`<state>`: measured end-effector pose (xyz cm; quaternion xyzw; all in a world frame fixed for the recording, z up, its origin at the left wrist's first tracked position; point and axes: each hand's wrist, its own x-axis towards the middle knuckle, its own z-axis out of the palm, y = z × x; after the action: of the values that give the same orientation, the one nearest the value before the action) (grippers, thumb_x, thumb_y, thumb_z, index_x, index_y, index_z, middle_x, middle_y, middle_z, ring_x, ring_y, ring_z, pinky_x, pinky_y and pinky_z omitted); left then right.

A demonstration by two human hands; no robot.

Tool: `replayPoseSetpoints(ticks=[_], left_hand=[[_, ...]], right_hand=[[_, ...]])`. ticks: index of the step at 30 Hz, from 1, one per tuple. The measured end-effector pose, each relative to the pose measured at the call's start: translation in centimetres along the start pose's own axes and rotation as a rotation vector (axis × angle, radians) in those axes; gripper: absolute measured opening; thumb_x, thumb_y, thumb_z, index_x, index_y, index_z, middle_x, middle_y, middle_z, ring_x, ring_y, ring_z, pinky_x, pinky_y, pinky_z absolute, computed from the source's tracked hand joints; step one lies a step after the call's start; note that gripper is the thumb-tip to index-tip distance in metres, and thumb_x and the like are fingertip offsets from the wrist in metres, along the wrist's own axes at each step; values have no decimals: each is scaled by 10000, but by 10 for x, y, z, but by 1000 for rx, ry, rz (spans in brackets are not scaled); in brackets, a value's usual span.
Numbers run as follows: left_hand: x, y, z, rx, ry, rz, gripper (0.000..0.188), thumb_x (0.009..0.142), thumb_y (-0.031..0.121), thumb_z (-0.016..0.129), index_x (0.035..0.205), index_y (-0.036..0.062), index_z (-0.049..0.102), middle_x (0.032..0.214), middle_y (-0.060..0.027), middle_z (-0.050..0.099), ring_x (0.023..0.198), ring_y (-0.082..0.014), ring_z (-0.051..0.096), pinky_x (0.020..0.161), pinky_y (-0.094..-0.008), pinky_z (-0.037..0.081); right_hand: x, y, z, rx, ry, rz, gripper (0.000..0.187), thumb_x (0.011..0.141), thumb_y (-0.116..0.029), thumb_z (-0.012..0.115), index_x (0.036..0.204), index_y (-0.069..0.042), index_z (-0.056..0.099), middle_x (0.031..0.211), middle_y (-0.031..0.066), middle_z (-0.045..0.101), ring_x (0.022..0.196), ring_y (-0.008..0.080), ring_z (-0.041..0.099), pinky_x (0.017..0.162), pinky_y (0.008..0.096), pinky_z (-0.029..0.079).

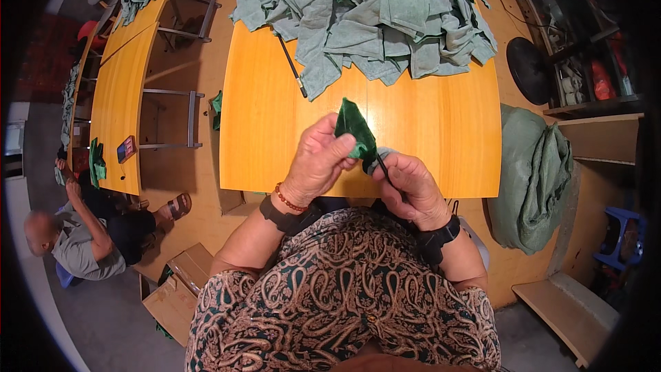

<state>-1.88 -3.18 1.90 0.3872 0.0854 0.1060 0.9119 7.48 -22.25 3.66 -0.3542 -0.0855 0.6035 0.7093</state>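
A small pointed piece of dark green velvet cloth [352, 124] is held up above the near part of the table. My left hand [313, 158] pinches it between thumb and fingers. Closed beside it, my right hand [418, 189] grips a thin black rod [384, 169] whose upper end meets the cloth; whether it goes inside I cannot tell. A bit of grey-green fabric shows by the right fingertips. Farther off lies a large heap of grey-green cloth pieces [403, 0], with another black rod [290, 65] at its left edge.
The yellow wooden table [275, 138] is before me. A big green sack [530, 179] stands at its right, and a cardboard box [182, 282] lies low on the left. At another table [124, 96] a person [89, 241] sits with cloth in hand. Dark shelves [585, 48] line the right.
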Motion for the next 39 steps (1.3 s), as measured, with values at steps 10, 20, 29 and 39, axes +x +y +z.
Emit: replayPoseSetpoints(ticks=[10,20,29,39], left_hand=[[9,-7,-5,-163,108,68,170,995,180,598,1095,51,552,989,-34,645,809,-91,586,704,-232,462],[13,0,5,-130,170,71,287,966,187,645,1202,35,584,1016,-29,652,928,-125,603,878,-310,482],[16,8,12,-17,223,180,150,928,76,682,1039,6,608,995,-37,679,874,-76,620,814,-225,505],[0,-9,7,218,97,61,199,911,113,701,1037,9,588,941,-32,658,798,-88,620,748,-245,524]], right_hand=[[5,-1,0,-82,78,-5,272,982,-310,606,1026,-43,629,635,13,552,384,34,372,337,168,259],[2,-4,2,-177,113,31,220,1008,-240,562,1062,-43,643,626,31,577,386,34,386,343,166,278],[-2,-6,-9,-320,135,51,192,1012,-149,540,1065,-7,658,616,56,596,379,37,401,337,172,290],[6,-3,-3,-222,134,-51,212,985,-231,605,1015,-24,644,621,26,570,374,33,365,329,163,255]])
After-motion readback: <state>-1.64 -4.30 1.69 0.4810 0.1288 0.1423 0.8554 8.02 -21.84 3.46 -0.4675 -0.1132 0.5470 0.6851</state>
